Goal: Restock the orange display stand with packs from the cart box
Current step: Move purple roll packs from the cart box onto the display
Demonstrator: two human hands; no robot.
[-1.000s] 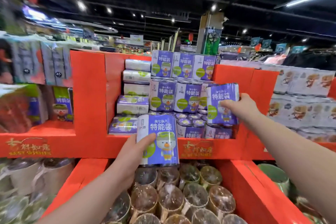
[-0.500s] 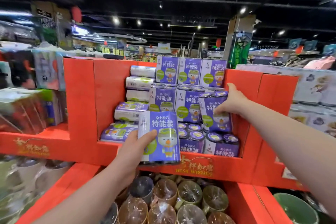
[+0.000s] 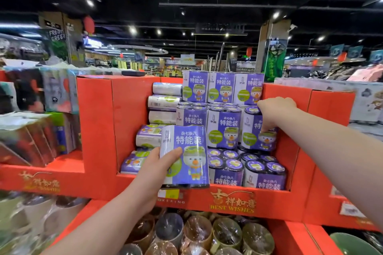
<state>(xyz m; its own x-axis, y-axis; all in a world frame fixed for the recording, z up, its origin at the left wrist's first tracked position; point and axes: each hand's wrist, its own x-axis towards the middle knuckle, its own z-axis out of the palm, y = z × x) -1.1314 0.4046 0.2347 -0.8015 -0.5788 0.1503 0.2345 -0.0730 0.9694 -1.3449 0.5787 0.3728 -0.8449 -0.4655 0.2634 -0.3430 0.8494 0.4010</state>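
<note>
**A:** How far along are we with the restock?

**B:** Well along, we'd judge. The compartment of the orange display stand holds purple packs in three tiers. A top row stands just above our right hand, and a bottom row sits directly below it.

**A:** And what is the right hand doing?

**B:** Its fingers are curled over the top edge of the second-tier pack, with one finger down the front. That pack stands upright on the bottom row, touching its neighbour on the hand's left. We take it as seated or nearly so, with the hand steadying it.

**A:** What about the other hand?

**B:** Our left hand grips the front pack from its left side, with the thumb across the label. The pack is upright in the air before the stand's front lip and is not yet on any tier. Just beyond this hand, the lying packs are stacked on their sides.

**A:** So what is left?

**B:** The front pack needs a place. The space behind it is hidden by the pack itself, so we cannot tell whether a gap waits there. The tier above the second-tier pack looks open at the front, so we think it could take more.

**A:** And how much stock remains?

**B:** The cart box is out of view, so we cannot say how many packs remain. Below our forearms are only wrapped cups in the lower bin, which are no part of this job.
</note>
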